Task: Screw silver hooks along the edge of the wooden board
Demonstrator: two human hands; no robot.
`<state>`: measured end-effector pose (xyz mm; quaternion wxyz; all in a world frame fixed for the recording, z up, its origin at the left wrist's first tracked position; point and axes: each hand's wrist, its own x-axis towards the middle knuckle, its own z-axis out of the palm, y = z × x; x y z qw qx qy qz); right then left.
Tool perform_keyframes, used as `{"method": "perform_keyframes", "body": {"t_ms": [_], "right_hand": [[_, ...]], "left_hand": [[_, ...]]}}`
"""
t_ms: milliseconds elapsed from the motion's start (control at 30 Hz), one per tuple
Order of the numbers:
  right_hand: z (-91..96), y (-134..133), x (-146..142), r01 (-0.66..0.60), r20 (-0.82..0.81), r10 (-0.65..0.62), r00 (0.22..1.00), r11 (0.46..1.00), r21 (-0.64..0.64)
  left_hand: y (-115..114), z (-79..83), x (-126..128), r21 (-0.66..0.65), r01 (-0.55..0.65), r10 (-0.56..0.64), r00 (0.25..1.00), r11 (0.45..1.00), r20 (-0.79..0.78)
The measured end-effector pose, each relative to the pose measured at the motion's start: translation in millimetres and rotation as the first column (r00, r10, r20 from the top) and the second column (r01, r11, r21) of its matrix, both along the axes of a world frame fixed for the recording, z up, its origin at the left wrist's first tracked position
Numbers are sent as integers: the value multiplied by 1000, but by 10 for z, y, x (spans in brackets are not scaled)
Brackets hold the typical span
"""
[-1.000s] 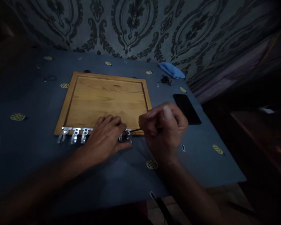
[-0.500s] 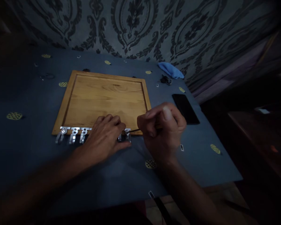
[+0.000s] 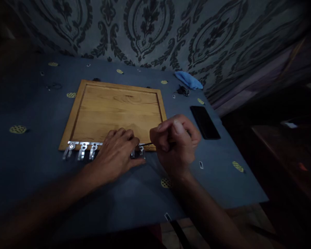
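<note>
A framed wooden board [image 3: 116, 112] lies flat on the table. Along its near edge runs a metal hook rail [image 3: 89, 143] with several silver hooks hanging over the side. My left hand [image 3: 118, 148] is closed over the rail and board edge, fingers curled on top and thumb stretched along the near side; it hides the rail's middle. In my right hand [image 3: 176, 143], a fist, is a screwdriver [image 3: 145, 144]; only its thin dark shaft shows, its handle covered by the fingers. The tip meets the rail near its right end hook.
The table [image 3: 217, 180] has a blue patterned cover. Right of the board lie a black phone [image 3: 205, 122], a bunch of keys [image 3: 183, 90] and a blue cloth [image 3: 188, 80]. A small dark looped item [image 3: 54, 86] sits at the far left. A patterned wall [image 3: 145, 31] stands behind.
My right fist has turned slightly and shifted a little left, with the screwdriver tip still at the right end hook. My left hand stays on the rail. The whole view has moved slightly.
</note>
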<state>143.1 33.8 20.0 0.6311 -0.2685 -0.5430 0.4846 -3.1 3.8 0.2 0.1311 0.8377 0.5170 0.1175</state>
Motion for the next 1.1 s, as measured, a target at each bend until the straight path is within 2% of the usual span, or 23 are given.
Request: {"method": "perform_keyframes", "body": {"t_ms": [200,333,500,633,833,1100], "right_hand": [[79,26,71,-182,189,179,965,983,-6],[192,10,68,-142,332,157,930,987,-69],[175,-35,-32,-12,148,25,989,996,-91],[135,-67,-87,58,38,-56,998,996,-70],[137,-8,-77,-54,71,59,996,996,-70],[153,177,-29,-260,87,269,959,960,-106]], "left_hand": [[12,-10,-3,-25,8,-8,1000,1000,-8],[6,-21,-6,-5,9,-9,1000,1000,4],[7,-2,1,-11,1,-1,1000,1000,3],[10,27,11,-34,-7,7,1000,999,-8],[23,81,25,-88,-12,9,999,996,-39],[16,49,21,-63,-10,8,999,998,-31]]}}
